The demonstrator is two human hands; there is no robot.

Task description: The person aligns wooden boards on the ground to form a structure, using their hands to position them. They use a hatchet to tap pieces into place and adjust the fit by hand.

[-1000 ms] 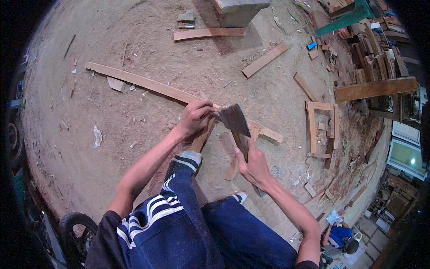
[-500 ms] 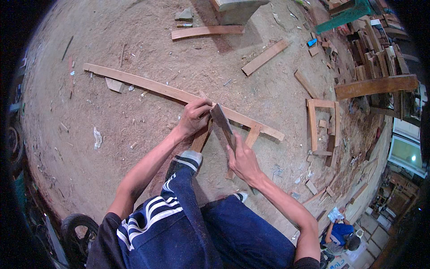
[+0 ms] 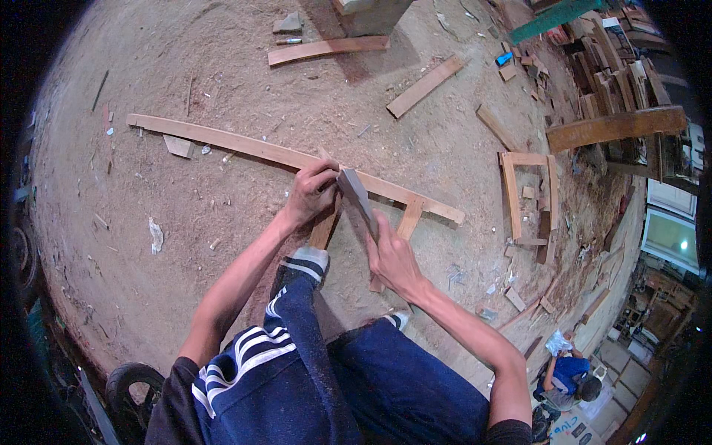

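Observation:
A long wooden rail (image 3: 222,138) lies slantwise on the ground before me, with shorter crosspieces (image 3: 410,217) meeting it at its near side. My left hand (image 3: 311,191) is closed at the rail's middle, fingertips pinched together; what they hold is hidden. Beneath that hand another short wooden piece (image 3: 323,228) runs from the rail toward my foot. My right hand (image 3: 395,256) is wrapped round a flat, grey-brown bar (image 3: 357,196), its kind unclear. The bar's far end is right beside my left fingertips, over the rail.
A small wooden frame (image 3: 509,194) and loose strips (image 3: 425,87) lie to the right. A curved strip (image 3: 326,50) lies by a block at the far side. Stacked timber (image 3: 619,127) stands at right. Another person (image 3: 569,378) sits at lower right; a wheel (image 3: 133,389) is at lower left.
The whole view has shifted slightly, so the ground pieces sit a little further left and up. The bar in my right hand has turned slightly, showing a paler face. My left hand keeps its place on the rail.

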